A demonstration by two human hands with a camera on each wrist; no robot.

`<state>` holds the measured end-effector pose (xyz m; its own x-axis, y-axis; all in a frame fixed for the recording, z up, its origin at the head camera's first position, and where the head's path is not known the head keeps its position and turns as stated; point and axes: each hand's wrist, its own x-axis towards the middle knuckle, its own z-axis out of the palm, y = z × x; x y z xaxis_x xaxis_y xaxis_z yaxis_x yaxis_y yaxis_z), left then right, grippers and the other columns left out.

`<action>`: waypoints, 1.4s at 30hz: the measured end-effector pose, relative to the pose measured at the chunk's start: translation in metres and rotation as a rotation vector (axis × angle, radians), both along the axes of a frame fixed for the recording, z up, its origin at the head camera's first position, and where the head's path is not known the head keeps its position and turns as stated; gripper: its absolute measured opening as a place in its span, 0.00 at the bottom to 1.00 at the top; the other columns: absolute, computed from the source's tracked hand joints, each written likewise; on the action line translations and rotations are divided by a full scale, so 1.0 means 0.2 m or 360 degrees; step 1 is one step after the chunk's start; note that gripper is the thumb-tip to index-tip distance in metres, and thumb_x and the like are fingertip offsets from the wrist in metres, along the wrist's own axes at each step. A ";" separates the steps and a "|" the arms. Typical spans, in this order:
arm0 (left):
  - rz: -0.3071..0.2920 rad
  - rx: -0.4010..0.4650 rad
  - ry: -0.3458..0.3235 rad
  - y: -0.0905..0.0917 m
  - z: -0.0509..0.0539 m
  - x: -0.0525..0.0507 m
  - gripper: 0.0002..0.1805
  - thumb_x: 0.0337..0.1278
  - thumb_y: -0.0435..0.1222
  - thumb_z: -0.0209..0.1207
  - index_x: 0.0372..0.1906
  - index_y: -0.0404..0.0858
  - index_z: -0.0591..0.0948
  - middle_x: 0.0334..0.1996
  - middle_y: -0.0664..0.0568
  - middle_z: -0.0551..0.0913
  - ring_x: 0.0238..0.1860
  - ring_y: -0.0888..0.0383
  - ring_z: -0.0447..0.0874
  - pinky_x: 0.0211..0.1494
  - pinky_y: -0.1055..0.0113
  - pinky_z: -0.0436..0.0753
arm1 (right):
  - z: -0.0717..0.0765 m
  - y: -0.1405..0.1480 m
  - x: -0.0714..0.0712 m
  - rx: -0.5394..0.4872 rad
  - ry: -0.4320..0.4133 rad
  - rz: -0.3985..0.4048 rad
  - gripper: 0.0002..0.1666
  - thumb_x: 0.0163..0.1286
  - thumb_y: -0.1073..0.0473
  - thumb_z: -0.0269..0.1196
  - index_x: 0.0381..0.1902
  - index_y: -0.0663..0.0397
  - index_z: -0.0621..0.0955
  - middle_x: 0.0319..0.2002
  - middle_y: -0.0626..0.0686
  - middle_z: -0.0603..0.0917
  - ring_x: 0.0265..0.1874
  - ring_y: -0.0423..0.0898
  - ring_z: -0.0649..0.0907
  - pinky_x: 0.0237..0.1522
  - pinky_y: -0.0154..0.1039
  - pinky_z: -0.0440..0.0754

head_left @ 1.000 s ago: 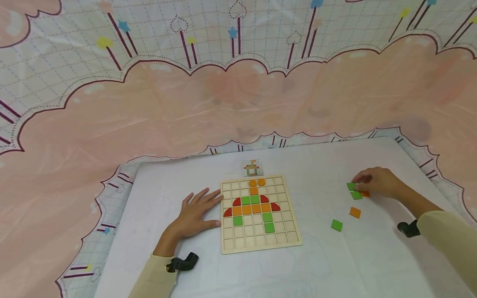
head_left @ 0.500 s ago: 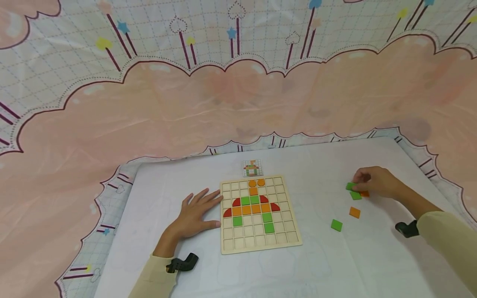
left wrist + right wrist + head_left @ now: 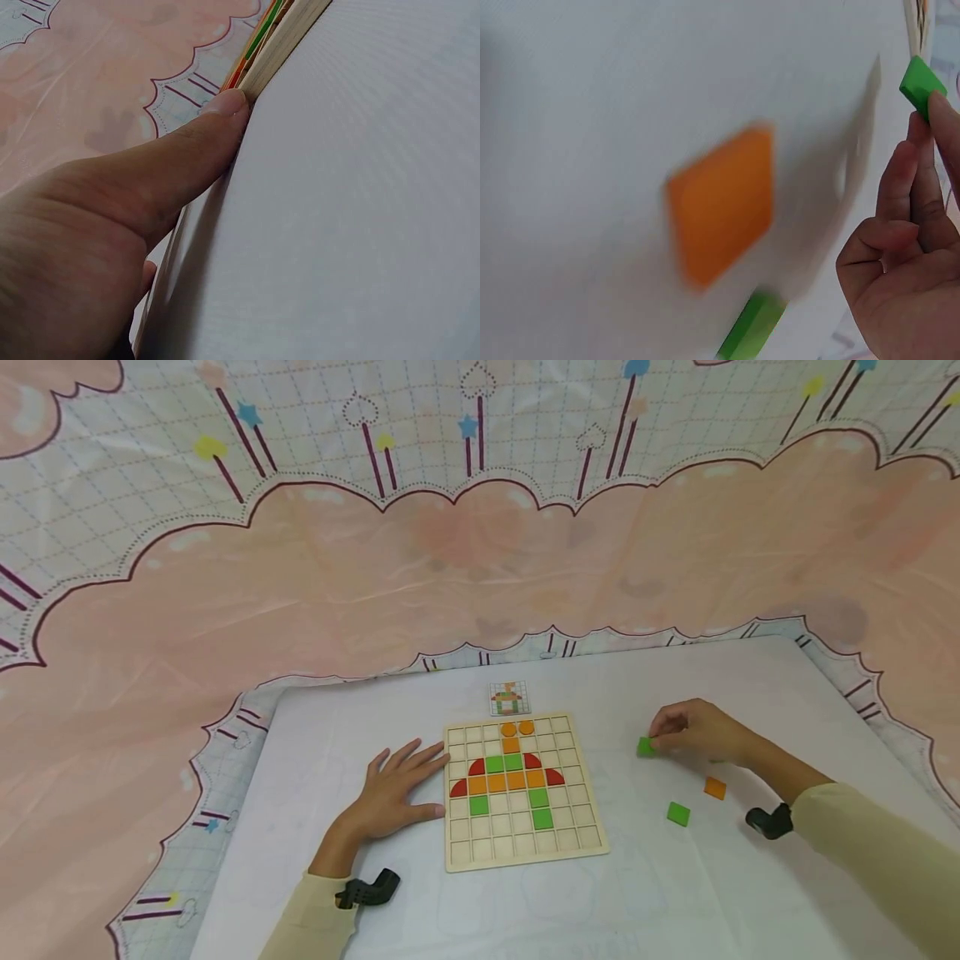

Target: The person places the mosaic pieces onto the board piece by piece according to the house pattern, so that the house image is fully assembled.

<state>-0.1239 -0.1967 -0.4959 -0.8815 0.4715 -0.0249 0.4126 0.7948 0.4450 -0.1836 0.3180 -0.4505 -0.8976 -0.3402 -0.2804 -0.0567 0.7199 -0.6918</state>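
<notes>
A square wooden grid board (image 3: 525,852) bears green, orange and red tiles in its cells. With fingers spread and fairly straight, my left hand (image 3: 392,789) lies at the board's left side; in the left wrist view the thumb (image 3: 195,154) touches the board's edge. My right hand (image 3: 705,731) pinches a green square tile (image 3: 646,747) by thumb and fingertips, right of the board. The right wrist view shows this green tile (image 3: 921,84) raised off the tabletop. Loose on the table nearby are an orange square tile (image 3: 715,788) and another green tile (image 3: 678,814).
A small picture card (image 3: 509,698) with a coloured grid pattern lies just beyond the board's far edge. White covering spreads over the table (image 3: 660,902). Behind it hangs a pink and white patterned cloth (image 3: 480,560). My right hand and forearm hide the spot where other tiles lay.
My right hand has moved left from the cluster of tiles towards the board, carrying a green tile. The left hand and the board have stayed where they were.
</notes>
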 end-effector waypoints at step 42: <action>0.0025 0.0011 -0.0036 0.02 0.01 0.00 0.46 0.55 0.59 0.68 0.78 0.55 0.66 0.81 0.58 0.59 0.84 0.45 0.44 0.78 0.33 0.38 | -0.04 -1.10 0.21 -0.0328 -0.0037 0.0430 0.04 0.60 0.56 0.76 0.29 0.41 0.89 0.22 0.41 0.86 0.26 0.39 0.83 0.30 0.33 0.79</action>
